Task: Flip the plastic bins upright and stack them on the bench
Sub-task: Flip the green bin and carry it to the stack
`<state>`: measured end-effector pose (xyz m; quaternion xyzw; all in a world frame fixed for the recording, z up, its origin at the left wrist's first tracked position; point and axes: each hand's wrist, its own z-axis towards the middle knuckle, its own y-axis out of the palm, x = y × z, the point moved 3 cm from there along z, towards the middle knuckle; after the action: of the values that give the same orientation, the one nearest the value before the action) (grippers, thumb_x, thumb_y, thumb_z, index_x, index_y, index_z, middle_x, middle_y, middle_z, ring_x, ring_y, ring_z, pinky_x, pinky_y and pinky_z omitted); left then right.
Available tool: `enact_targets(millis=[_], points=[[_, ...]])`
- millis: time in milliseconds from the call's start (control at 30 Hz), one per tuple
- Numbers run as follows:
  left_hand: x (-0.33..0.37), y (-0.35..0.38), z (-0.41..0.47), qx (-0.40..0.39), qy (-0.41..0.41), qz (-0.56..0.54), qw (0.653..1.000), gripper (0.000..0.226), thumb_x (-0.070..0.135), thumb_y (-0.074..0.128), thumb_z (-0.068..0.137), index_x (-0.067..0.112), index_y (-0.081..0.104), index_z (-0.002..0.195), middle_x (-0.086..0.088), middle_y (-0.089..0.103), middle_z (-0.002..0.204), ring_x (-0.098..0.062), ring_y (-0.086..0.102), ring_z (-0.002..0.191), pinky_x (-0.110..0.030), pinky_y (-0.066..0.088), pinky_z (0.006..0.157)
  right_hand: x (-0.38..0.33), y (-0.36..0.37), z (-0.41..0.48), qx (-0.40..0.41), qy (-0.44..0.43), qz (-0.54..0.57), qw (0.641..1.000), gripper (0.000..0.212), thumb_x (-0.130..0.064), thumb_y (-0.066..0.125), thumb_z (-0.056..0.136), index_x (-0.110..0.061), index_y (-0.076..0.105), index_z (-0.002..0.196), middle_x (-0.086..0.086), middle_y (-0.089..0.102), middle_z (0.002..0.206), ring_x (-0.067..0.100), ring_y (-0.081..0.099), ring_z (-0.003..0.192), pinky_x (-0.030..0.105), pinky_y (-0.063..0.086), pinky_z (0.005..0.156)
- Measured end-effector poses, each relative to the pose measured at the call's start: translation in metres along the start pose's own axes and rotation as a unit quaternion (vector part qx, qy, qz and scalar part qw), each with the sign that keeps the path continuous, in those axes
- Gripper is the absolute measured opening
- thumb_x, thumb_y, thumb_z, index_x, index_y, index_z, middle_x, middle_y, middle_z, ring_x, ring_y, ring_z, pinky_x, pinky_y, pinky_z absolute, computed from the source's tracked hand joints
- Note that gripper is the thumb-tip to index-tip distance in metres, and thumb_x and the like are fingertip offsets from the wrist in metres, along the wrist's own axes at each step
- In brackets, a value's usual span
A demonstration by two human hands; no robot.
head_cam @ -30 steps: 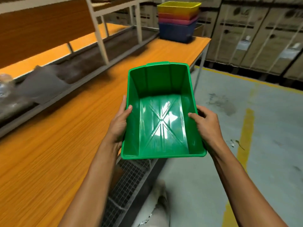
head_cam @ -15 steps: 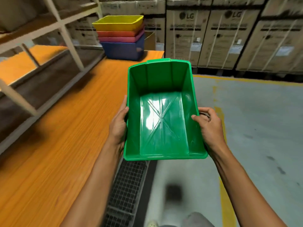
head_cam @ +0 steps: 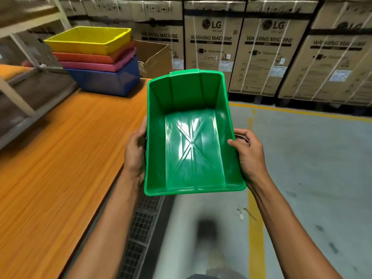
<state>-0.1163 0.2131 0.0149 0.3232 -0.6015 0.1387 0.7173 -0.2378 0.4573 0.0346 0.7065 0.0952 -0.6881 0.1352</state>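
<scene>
While both hands grip its long sides, the green bin (head_cam: 191, 137) hangs open side up in the air between them, past the edge of the bench (head_cam: 60, 158) and over the grey floor (head_cam: 312, 178). The left hand (head_cam: 135, 152) is clamped on the bin's left wall, palm flat against the outside; its fingers cannot be seen behind the plastic. The right hand (head_cam: 248, 153) is closed on the right rim, thumb hooked over the edge into the bin and fingers curled round the outside. Nothing lies inside the bin; its glossy bottom shows a raised cross pattern and glare from the lights. Ahead of the left hand and further left, a stack of bins (head_cam: 96, 63) stands upright on the far end of the bench: a blue bin (head_cam: 108, 83) at the bottom, then a pink bin (head_cam: 96, 66), a red bin (head_cam: 86, 57) and a yellow bin (head_cam: 88, 40) on top, each nested in the one below. An open cardboard box (head_cam: 155, 57) sits just behind the stack. Beyond both hands, a row of tall washing machine cartons (head_cam: 271, 53) lines the far side of the floor. A yellow line (head_cam: 255, 228) painted on the floor runs under the right forearm. Below the left forearm, a wire mesh panel (head_cam: 138, 228) runs along the bench edge.
</scene>
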Motion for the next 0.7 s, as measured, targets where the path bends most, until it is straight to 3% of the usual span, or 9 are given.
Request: enact_targets(millis=[133, 233, 333, 400, 467, 533, 567, 633, 700], points=[[-0.008, 0.027, 0.05, 0.029, 0.069, 0.051, 0.996, 0.062, -0.002, 0.029, 0.086, -0.012, 0.029, 0.147, -0.006, 0.041, 0.15, -0.011, 0.048, 0.135, -0.021, 0.032, 0.117, -0.018, -0.01, 0.08, -0.029, -0.007, 0.0, 1.0, 0.021, 0.002, 0.06, 0.09, -0.009, 0.064, 0.108, 0.001, 0.073, 0.094, 0.007, 0.071, 0.077, 0.022, 0.056, 0.067], [-0.023, 0.032, 0.092, 0.054, 0.078, 0.048, 0.994, 0.052, -0.019, 0.016, 0.089, -0.025, 0.027, 0.14, 0.02, 0.065, 0.126, -0.006, 0.055, 0.128, -0.039, 0.023, 0.123, -0.027, -0.005, 0.131, -0.046, -0.013, 0.002, 0.999, 0.022, 0.003, 0.059, 0.09, -0.015, 0.064, 0.101, -0.002, 0.072, 0.09, 0.003, 0.07, 0.072, 0.019, 0.056, 0.065], [-0.015, 0.042, 0.128, 0.088, 0.085, 0.049, 0.991, 0.058, -0.026, 0.015, 0.086, -0.016, 0.049, 0.132, 0.031, 0.07, 0.107, -0.042, 0.034, 0.142, -0.059, 0.011, 0.121, -0.031, 0.009, 0.179, -0.068, -0.019, 0.008, 0.997, 0.022, 0.004, 0.059, 0.089, -0.012, 0.064, 0.104, -0.001, 0.072, 0.091, 0.003, 0.069, 0.073, 0.019, 0.055, 0.065], [-0.007, 0.038, 0.152, 0.109, 0.094, 0.052, 0.988, 0.059, -0.021, 0.017, 0.09, -0.008, 0.055, 0.133, 0.023, 0.074, 0.108, -0.052, 0.021, 0.143, -0.059, 0.007, 0.12, -0.034, 0.023, 0.213, -0.085, -0.023, 0.015, 0.996, 0.023, 0.004, 0.059, 0.089, -0.008, 0.064, 0.108, 0.001, 0.072, 0.093, 0.005, 0.07, 0.075, 0.021, 0.055, 0.066], [0.004, 0.037, 0.182, 0.131, 0.105, 0.057, 0.984, 0.057, -0.002, 0.033, 0.087, 0.007, 0.056, 0.138, -0.01, 0.058, 0.142, -0.05, 0.02, 0.144, -0.05, 0.018, 0.121, -0.039, 0.042, 0.248, -0.106, -0.038, 0.02, 0.993, 0.022, 0.004, 0.059, 0.088, -0.01, 0.064, 0.106, 0.001, 0.072, 0.094, 0.005, 0.069, 0.077, 0.019, 0.054, 0.066], [0.019, 0.035, 0.207, 0.161, 0.121, 0.09, 0.975, 0.074, 0.011, 0.045, 0.074, 0.004, 0.042, 0.147, -0.022, 0.034, 0.158, -0.045, 0.039, 0.134, -0.029, 0.039, 0.106, -0.046, 0.065, 0.283, -0.13, -0.056, 0.024, 0.99, 0.022, 0.003, 0.06, 0.088, -0.011, 0.064, 0.105, 0.001, 0.071, 0.094, 0.003, 0.069, 0.077, 0.018, 0.053, 0.066], [0.027, 0.034, 0.218, 0.144, 0.133, 0.06, 0.979, 0.079, 0.013, 0.047, 0.07, 0.002, 0.039, 0.148, -0.024, 0.031, 0.158, -0.037, 0.051, 0.12, -0.022, 0.046, 0.094, -0.051, 0.078, 0.3, -0.139, -0.065, 0.028, 0.988, 0.022, 0.004, 0.059, 0.088, -0.009, 0.064, 0.106, 0.001, 0.07, 0.094, 0.002, 0.068, 0.076, 0.017, 0.053, 0.066], [0.042, 0.033, 0.246, 0.1, 0.156, 0.011, 0.983, 0.081, 0.014, 0.05, 0.07, 0.004, 0.038, 0.149, -0.025, 0.037, 0.155, -0.027, 0.06, 0.106, -0.026, 0.05, 0.09, -0.062, 0.105, 0.335, -0.154, -0.081, 0.035, 0.984, 0.022, 0.007, 0.058, 0.089, -0.005, 0.062, 0.107, 0.001, 0.069, 0.091, 0.0, 0.067, 0.071, 0.016, 0.053, 0.064], [0.061, 0.032, 0.274, 0.107, 0.164, 0.007, 0.981, 0.089, 0.016, 0.062, 0.07, 0.005, 0.032, 0.153, -0.019, 0.039, 0.156, -0.037, 0.05, 0.126, -0.041, 0.036, 0.108, -0.078, 0.132, 0.368, -0.168, -0.094, 0.044, 0.98, 0.022, 0.007, 0.058, 0.089, -0.005, 0.062, 0.106, 0.002, 0.068, 0.09, 0.0, 0.066, 0.07, 0.015, 0.052, 0.064]])
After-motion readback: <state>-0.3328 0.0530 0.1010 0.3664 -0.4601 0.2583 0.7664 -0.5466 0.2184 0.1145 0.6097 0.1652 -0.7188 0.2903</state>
